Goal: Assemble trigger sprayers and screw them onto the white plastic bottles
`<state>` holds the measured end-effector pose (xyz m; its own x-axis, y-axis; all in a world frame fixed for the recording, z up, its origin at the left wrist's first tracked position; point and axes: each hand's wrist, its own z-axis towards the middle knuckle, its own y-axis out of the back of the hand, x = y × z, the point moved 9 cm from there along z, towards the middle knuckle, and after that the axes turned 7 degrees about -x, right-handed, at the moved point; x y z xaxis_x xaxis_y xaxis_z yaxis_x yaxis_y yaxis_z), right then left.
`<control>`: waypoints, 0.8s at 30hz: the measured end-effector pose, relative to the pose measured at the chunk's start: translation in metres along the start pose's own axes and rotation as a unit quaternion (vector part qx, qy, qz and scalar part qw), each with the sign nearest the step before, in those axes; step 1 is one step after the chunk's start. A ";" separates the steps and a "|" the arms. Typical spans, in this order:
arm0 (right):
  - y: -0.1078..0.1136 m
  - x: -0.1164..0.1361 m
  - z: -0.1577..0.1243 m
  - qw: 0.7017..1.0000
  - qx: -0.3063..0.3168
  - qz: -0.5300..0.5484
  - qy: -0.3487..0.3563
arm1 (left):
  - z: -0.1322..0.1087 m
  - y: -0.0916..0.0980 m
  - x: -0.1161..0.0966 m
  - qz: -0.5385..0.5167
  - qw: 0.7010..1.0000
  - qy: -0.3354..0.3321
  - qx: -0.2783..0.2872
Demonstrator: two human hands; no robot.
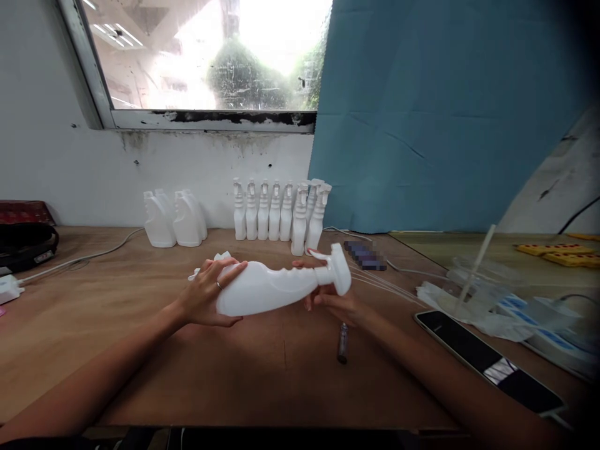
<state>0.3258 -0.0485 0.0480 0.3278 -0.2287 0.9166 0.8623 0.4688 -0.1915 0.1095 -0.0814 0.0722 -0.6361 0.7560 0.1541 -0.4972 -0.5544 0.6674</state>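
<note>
A white plastic spray bottle (267,287) lies on its side in the air above the wooden table (140,350), its trigger head (338,267) pointing right. My left hand (206,297) wraps round the bottle's base, a ring on one finger. My right hand (330,300) is closed round the neck just under the trigger head. Behind the left hand a small white part (220,256) rests on the table.
Several finished spray bottles (281,212) and capless white bottles (173,219) line the back wall. A dark marker (342,344) lies below my right hand. A phone (487,362), clear bags with tubes (473,287) and a cable (84,257) are around.
</note>
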 end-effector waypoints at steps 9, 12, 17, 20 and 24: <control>0.021 0.005 -0.007 0.986 -0.148 -0.059 0.050 | -0.004 -0.013 -0.005 -0.056 0.997 0.021 0.050; 0.023 0.003 -0.006 0.987 -0.144 -0.061 0.038 | -0.006 -0.017 -0.004 -0.061 0.996 0.027 0.061; 0.028 0.001 -0.003 0.985 -0.159 -0.055 0.027 | -0.008 -0.020 -0.003 -0.070 0.994 0.057 0.066; 0.031 0.002 -0.002 0.987 -0.154 -0.043 0.006 | -0.012 -0.028 -0.004 -0.117 0.985 0.093 0.090; 0.033 0.012 -0.001 0.990 -0.143 0.006 -0.009 | -0.015 -0.038 -0.008 -0.305 0.930 0.188 0.084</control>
<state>0.3584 -0.0361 0.0525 0.3331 -0.2078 0.9197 0.9336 0.2092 -0.2908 0.1249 -0.0714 0.0350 -0.4426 0.7198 -0.5347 -0.7545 0.0233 0.6559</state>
